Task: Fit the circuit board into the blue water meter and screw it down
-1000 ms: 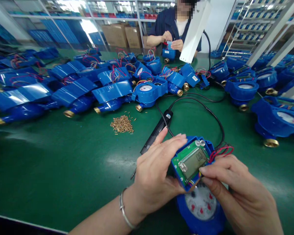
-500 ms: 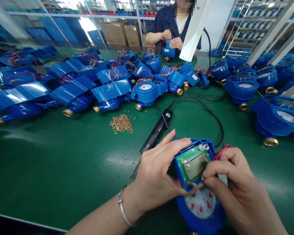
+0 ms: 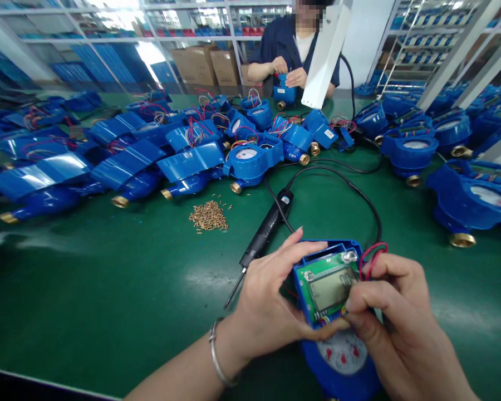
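Dozens of blue water meters (image 3: 250, 164) are crowding the far half of a green counter (image 3: 108, 289), while a co-worker (image 3: 292, 55) is handling a blue unit beyond them and a heap of small brass fittings (image 3: 209, 216) is sitting mid-counter. A black electric screwdriver (image 3: 267, 228) is lying just beside the left hand (image 3: 267, 303), its thin shaft pointing toward the near edge, and its black cable (image 3: 338, 178) is looping behind the work. A blue module housing (image 3: 332, 248) is sitting over the dial of another meter (image 3: 342, 353), though whether they are touching cannot be told. The left hand's grip is wrapping the housing's side, while the right hand (image 3: 394, 314) is pinching its lower corner, fingertips pressed together, beside a circuit board (image 3: 328, 287) and looped red wires (image 3: 371, 259). Those wires are risking a snag or crushing if the housing is pressed carelessly. The counter's near edge is running close below the left forearm (image 3: 171, 379), leaving most moving room toward the left
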